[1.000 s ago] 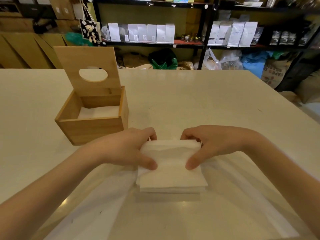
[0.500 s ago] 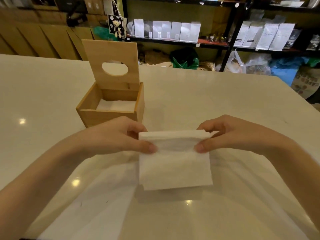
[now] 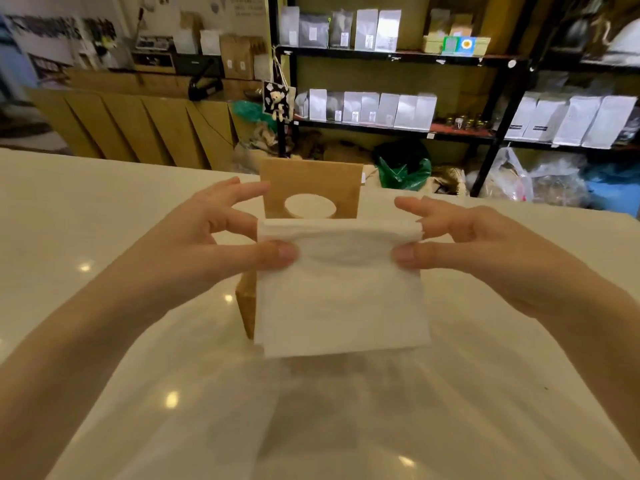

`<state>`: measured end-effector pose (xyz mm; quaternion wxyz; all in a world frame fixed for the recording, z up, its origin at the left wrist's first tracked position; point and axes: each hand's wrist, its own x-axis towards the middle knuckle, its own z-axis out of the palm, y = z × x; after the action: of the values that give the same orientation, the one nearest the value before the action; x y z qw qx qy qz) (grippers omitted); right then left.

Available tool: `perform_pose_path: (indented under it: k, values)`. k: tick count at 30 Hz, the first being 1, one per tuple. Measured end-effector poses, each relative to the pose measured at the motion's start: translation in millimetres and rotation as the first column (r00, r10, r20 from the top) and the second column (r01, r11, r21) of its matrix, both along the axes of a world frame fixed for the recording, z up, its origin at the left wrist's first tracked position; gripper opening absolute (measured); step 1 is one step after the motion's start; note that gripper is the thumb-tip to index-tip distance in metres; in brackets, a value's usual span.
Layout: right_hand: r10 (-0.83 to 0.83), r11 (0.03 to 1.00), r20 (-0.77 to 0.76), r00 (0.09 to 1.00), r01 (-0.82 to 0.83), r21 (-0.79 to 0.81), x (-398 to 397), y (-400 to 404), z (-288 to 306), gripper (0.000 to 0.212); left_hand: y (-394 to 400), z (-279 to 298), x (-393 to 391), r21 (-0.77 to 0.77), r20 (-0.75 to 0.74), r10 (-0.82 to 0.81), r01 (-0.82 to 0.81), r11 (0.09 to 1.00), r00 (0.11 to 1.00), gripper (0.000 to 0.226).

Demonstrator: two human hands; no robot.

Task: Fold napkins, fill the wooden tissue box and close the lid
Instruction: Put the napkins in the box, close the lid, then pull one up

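white napkin (image 3: 341,292) up in the air, pinched at its top corners by left hand (image 3: 221,244) and right hand (image 3: 464,244). behind the hands, wooden tissue box (image 3: 246,306), lid (image 3: 311,183) standing open. below the hands, shiny white table (image 3: 86,237). far past them, dark shelves (image 3: 398,57) of white bags (image 3: 374,107).

You have two hands in view: left hand (image 3: 221,244) and right hand (image 3: 467,244). One folded white napkin (image 3: 341,292). One wooden tissue box (image 3: 246,306), mostly hidden behind the napkin. One upright lid (image 3: 311,183) with one oval hole (image 3: 310,206). One pale table (image 3: 69,209). One clear plastic sheet (image 3: 346,420) lying on it. One black shelving rack (image 3: 498,109) behind you, its middle shelf carrying about seven white pouches (image 3: 372,107) left of the post, four to its right.
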<state>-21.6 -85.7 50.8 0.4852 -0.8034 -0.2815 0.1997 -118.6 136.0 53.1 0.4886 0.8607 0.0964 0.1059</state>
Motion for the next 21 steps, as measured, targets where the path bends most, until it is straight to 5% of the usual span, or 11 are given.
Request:
perform_pose_path:
  k: [10, 14, 21]
  values:
    - [-0.031, 0.999, -0.116, 0.993, 0.027, -0.041, 23.0, 56.9, -15.7, 0.015, 57.0, -20.3, 54.6, 0.024, -0.187, -0.082, 0.088, 0.996, 0.979, 0.057]
    - [-0.128, 0.987, -0.117, 0.985, 0.115, -0.109, 34.0, 61.0, -23.4, 0.021, 64.0, -27.8, 72.5, 0.042, -0.246, -0.083, 0.097, 0.994, 0.966, 0.046]
    - [-0.193, 0.939, 0.065, 0.979, 0.204, -0.276, 36.8, 67.7, -24.4, 0.011, 74.6, -38.9, 86.9, 0.149, -0.281, -0.111, 0.157, 0.976, 0.953, 0.049]
